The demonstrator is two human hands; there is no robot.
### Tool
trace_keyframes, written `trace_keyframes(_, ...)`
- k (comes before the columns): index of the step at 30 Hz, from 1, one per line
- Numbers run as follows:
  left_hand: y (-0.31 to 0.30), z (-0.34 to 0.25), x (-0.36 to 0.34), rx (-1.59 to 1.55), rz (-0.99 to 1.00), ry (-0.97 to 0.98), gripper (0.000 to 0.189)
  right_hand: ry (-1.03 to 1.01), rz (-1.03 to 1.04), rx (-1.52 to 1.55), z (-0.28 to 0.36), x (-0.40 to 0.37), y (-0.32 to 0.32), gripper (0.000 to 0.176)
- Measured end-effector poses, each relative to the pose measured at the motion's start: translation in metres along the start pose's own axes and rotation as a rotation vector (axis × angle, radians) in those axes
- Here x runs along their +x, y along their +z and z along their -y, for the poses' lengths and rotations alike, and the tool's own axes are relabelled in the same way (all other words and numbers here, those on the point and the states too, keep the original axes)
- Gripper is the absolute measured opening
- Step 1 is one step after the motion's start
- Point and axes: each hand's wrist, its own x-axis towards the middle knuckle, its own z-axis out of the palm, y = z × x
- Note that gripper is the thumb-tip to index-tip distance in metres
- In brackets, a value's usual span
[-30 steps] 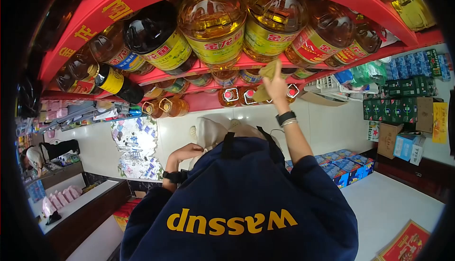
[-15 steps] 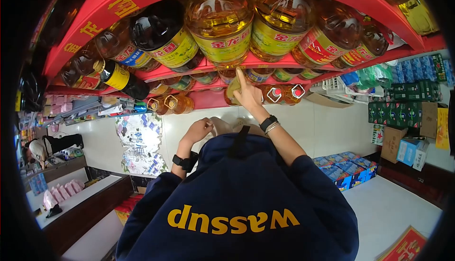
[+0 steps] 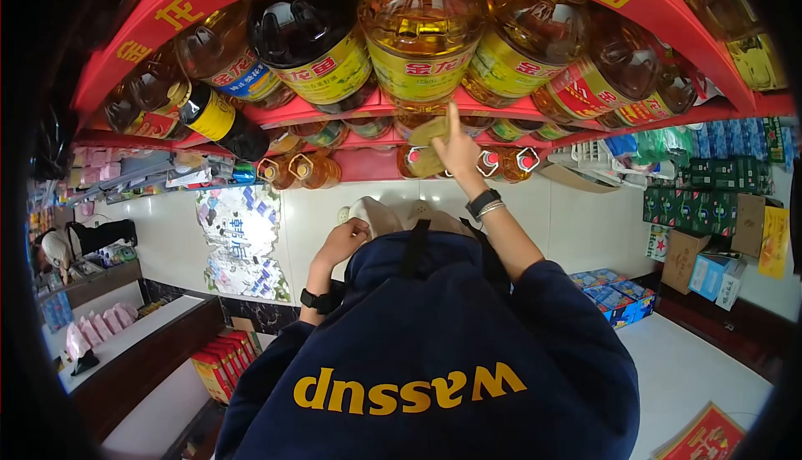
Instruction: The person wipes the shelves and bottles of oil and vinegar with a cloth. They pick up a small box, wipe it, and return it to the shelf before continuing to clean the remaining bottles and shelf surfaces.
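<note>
My right hand point(image 3: 459, 149) reaches up to the red shelf, its index finger stretched toward the shelf edge just below a large bottle of cooking oil point(image 3: 424, 46). An olive-yellow cloth point(image 3: 428, 149) is held under the other fingers and hangs to the left of the hand. My left hand point(image 3: 344, 241) is low in front of my body, its fingers curled in beside my light trousers point(image 3: 373, 216). Next to the oil bottle stand a dark bottle with a yellow label point(image 3: 309, 50) and another oil bottle point(image 3: 526, 42).
A small dark bottle point(image 3: 219, 121) leans at the shelf's left front. Lower down are oil jugs with handles point(image 3: 313, 172). Cartons point(image 3: 689, 247) and green packs point(image 3: 693, 205) stand at right, blue boxes point(image 3: 616, 293) on the floor. A person point(image 3: 88, 243) bends at far left.
My view has shifted, so the shelf bottles appear larger and further right. My right hand has moved right along the shelf edge with the cloth; my left hand stays low.
</note>
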Motion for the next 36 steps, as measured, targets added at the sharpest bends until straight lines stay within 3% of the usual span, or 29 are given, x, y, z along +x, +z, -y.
trace_keyframes(4, -0.008, -0.010, 0.005, 0.000, -0.066, 0.021, 0.026, -0.146, -0.026, -0.126, -0.012, 0.002, -0.015, 0.080)
trace_keyframes(9, -0.014, -0.010, 0.020, -0.054, -0.068, 0.133, 0.026, -0.060, -0.208, -0.014, -0.042, -0.003, -0.026, 0.060)
trace_keyframes(11, -0.023, -0.014, 0.020, -0.021, -0.056, 0.096, 0.026, -0.093, -0.526, 0.249, -0.038, -0.012, -0.020, 0.055)
trace_keyframes(17, -0.051, -0.008, 0.008, 0.056, -0.007, 0.104, 0.025, 0.078, -0.626, 0.754, 0.023, -0.023, 0.043, 0.050)
trace_keyframes(23, -0.094, 0.021, 0.008, -0.028, 0.058, 0.106, 0.025, 0.446, -0.658, 1.032, 0.166, 0.001, 0.105, 0.058)
trace_keyframes(25, -0.101, 0.042, 0.011, -0.152, 0.000, 0.119, 0.029, 0.440, -0.554, 0.970, 0.215, -0.002, 0.129, 0.061)
trace_keyframes(27, -0.109, 0.063, 0.023, -0.215, -0.148, 0.119, 0.038, 0.383, -0.604, 1.209, 0.253, -0.009, 0.144, 0.062)
trace_keyframes(29, -0.118, 0.079, 0.035, -0.163, -0.316, 0.290, 0.041, 0.380, -0.540, 1.193, 0.260, -0.014, 0.162, 0.063)
trace_keyframes(31, -0.131, 0.081, 0.051, -0.097, -0.285, 0.277, 0.040, 0.379, -0.580, 1.233, 0.254, -0.013, 0.166, 0.062)
trace_keyframes(33, -0.139, 0.073, 0.065, -0.451, -0.198, 0.021, 0.034, 0.435, -0.495, 1.186, 0.237, -0.010, 0.168, 0.062)
trace_keyframes(36, -0.134, 0.068, 0.085, -0.383, -0.096, 0.033, 0.028, 0.442, -0.652, 1.225, 0.214, 0.009, 0.158, 0.062)
